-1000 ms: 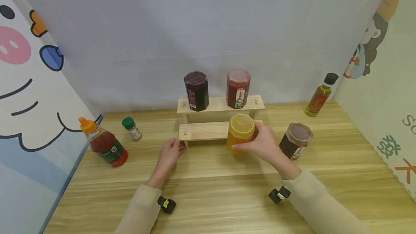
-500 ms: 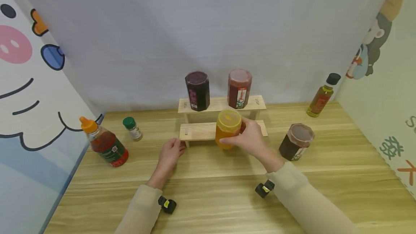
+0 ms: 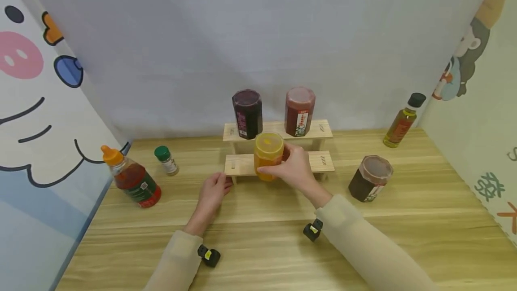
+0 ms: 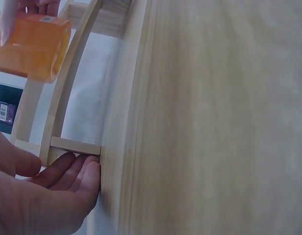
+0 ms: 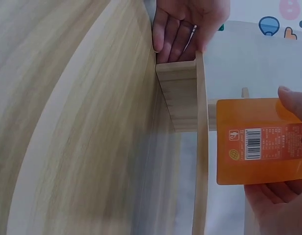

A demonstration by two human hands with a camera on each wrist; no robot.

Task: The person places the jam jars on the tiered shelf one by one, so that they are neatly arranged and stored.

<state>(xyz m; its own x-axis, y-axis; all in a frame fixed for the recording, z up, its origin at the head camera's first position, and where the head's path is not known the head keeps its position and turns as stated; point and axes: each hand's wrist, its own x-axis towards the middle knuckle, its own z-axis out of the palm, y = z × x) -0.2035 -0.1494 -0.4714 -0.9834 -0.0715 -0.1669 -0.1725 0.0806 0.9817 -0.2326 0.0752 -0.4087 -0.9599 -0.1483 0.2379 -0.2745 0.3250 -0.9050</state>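
Thumb and fingers of the right hand [image 3: 295, 166] wrap the orange, translucent, many-sided jar [image 3: 268, 158] from 4 o'clock in the head view, presumably to span its width; the left hand [image 3: 212, 190] sits at the jar's 8 o'clock. Left wrist view: that hand pinches the end of the two-tier pale wooden stand [image 4: 75, 146], seemingly to steady it. Right wrist view: the jar's base hangs just apart from the lower shelf [image 5: 202, 152].

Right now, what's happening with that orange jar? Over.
Right grip holding orange jar off the lower shelf. Left grip on that shelf's left end. Nothing seen between jar and shelf.
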